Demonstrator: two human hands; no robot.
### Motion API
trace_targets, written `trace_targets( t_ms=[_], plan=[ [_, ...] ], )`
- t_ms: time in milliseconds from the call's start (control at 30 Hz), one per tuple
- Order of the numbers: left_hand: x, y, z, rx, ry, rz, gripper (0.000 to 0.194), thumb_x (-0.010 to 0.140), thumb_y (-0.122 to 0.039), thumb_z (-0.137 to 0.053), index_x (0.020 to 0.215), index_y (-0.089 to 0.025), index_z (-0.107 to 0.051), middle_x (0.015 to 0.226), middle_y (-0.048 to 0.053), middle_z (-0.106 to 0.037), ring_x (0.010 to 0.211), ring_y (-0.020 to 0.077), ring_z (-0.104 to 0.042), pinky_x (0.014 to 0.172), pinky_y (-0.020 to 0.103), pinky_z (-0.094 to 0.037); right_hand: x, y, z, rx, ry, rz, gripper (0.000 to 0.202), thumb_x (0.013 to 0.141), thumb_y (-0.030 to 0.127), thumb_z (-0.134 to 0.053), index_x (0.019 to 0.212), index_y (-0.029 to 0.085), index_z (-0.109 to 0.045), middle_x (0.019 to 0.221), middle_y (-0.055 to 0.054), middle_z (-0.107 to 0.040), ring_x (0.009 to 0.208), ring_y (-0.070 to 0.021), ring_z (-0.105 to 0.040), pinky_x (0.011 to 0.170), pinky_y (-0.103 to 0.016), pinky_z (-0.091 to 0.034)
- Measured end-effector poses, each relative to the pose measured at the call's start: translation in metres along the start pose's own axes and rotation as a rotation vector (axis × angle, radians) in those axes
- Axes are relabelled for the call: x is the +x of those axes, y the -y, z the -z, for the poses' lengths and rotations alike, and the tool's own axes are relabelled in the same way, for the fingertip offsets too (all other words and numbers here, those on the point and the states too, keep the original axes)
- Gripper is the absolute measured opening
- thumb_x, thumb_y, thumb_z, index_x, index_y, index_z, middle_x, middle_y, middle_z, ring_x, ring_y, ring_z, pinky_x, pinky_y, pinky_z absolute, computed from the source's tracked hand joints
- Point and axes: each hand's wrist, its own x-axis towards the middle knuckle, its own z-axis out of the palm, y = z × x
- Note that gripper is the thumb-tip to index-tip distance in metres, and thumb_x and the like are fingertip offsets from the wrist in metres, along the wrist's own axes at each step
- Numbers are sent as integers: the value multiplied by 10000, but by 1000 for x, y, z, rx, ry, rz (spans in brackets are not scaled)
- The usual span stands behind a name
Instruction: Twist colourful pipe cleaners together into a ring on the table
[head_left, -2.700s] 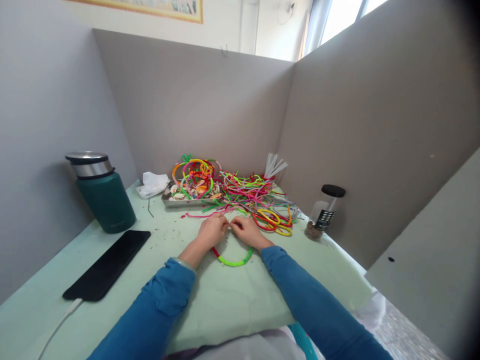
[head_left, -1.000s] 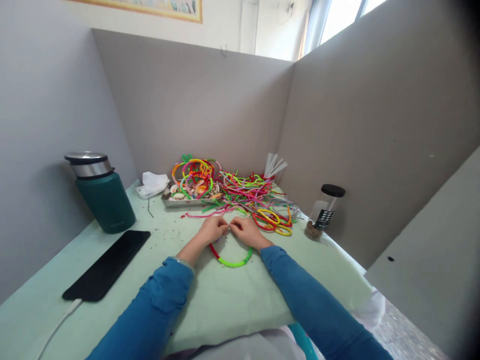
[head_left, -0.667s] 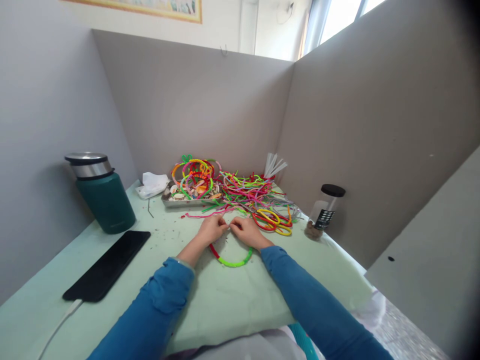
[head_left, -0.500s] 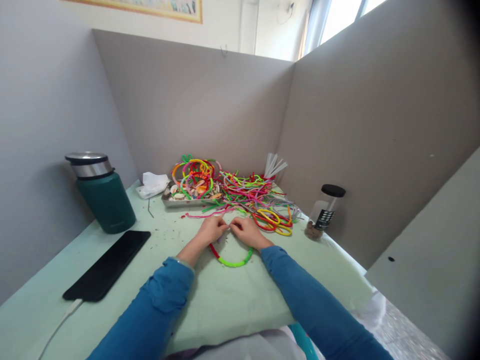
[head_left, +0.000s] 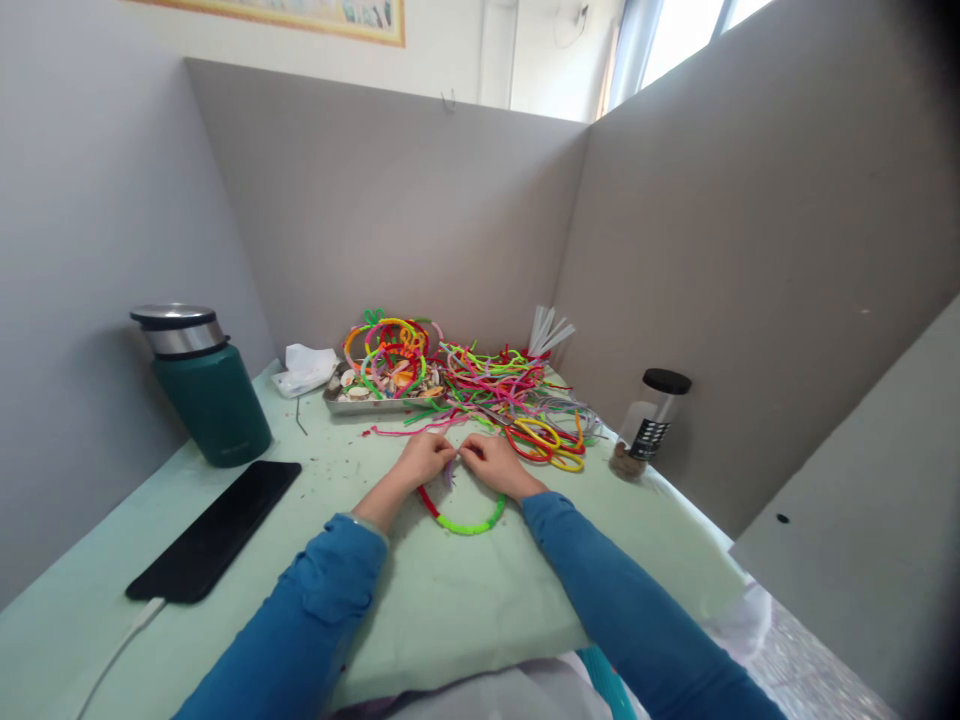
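Note:
My left hand (head_left: 426,459) and my right hand (head_left: 491,464) nearly meet at the fingertips over the table, both closed in a pinch. A curved band wound with pipe cleaners (head_left: 471,528) in red, lime and darker green lies below them, its two sides running up under the hands. Just under my left fingertips, a short purple pipe cleaner (head_left: 449,473) sticks downward. My fingers hide the upper part of the band and most of what they grip.
A metal tray (head_left: 382,406) holds shells and colourful rings. Beside it lie tangled pipe cleaners (head_left: 499,375) and yellow-and-red-handled scissors (head_left: 551,445). A green flask (head_left: 214,400) and a phone (head_left: 217,530) stand left. A black-lidded jar (head_left: 649,425) is right.
The purple pipe cleaner end shows more clearly below my left fingertips. Both hands have shifted only slightly, and the band lies where it was.

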Motion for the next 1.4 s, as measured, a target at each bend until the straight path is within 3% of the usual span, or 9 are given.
trace_targets(
  t_ms=[567, 767, 1067, 1400],
  plan=[
    [-2, -3, 1, -37, 31, 25, 214, 755, -293, -539, 674, -140, -664, 444, -31, -500, 467, 106, -475, 480, 209, -361, 0, -2, -1, 1, 7, 6, 127, 813, 191, -529, 764, 169, -644, 680, -6, -628, 608, -113, -502, 582, -224, -333],
    [2, 4, -3, -58, -5, -9, 160, 751, -248, -550, 798, -138, -656, 582, -1, -609, 512, 108, -519, 521, 214, -406, 0, -2, -1, 2, 10, 7, 138, 825, 199, -524, 776, 167, -649, 674, -5, -623, 597, -109, -495, 575, -224, -324],
    [5, 9, -5, -136, -3, -62, 201, 717, -124, -486, 883, -142, -598, 630, -5, -624, 493, 87, -512, 497, 190, -401, 0, -1, 0, 7, 8, -1, 143, 832, 210, -523, 785, 161, -649, 678, -9, -626, 597, -108, -498, 576, -224, -323],
    [3, 6, -2, 15, -30, -165, 232, 662, -93, -552, 870, -160, -629, 799, 18, -665, 742, 127, -587, 640, 209, -443, 1, -3, -2, -4, 0, 12, 136, 822, 195, -526, 779, 167, -652, 683, -7, -634, 598, -111, -504, 575, -226, -327]
  ],
)
